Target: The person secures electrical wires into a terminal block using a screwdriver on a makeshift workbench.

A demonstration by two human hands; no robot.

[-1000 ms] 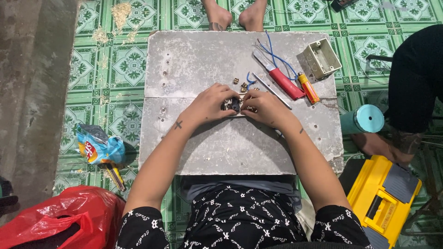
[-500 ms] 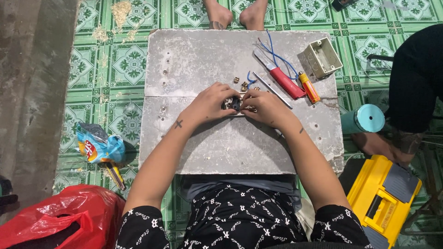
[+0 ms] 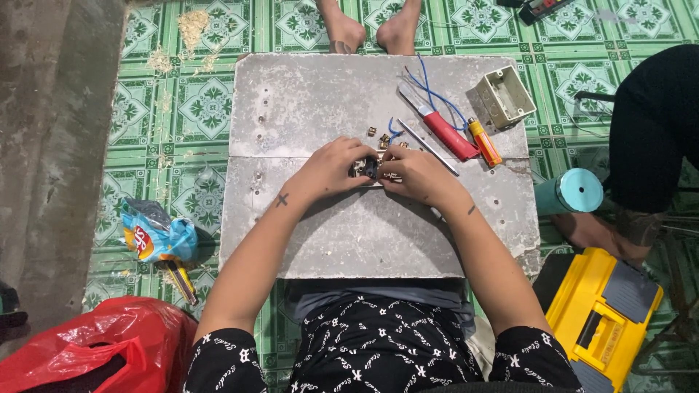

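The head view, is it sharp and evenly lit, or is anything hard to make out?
Head view: even, soft light, faint shadows under the arms; the grey board is sharp, but the small dark part between left hand and right hand is too tiny to identify.

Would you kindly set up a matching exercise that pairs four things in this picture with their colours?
Things:
1. toolbox
2. plastic bag
3. junction box
4. cup

Colours:
A. red
B. turquoise
C. yellow
D. beige

Pairs: 1-C, 2-A, 3-D, 4-B
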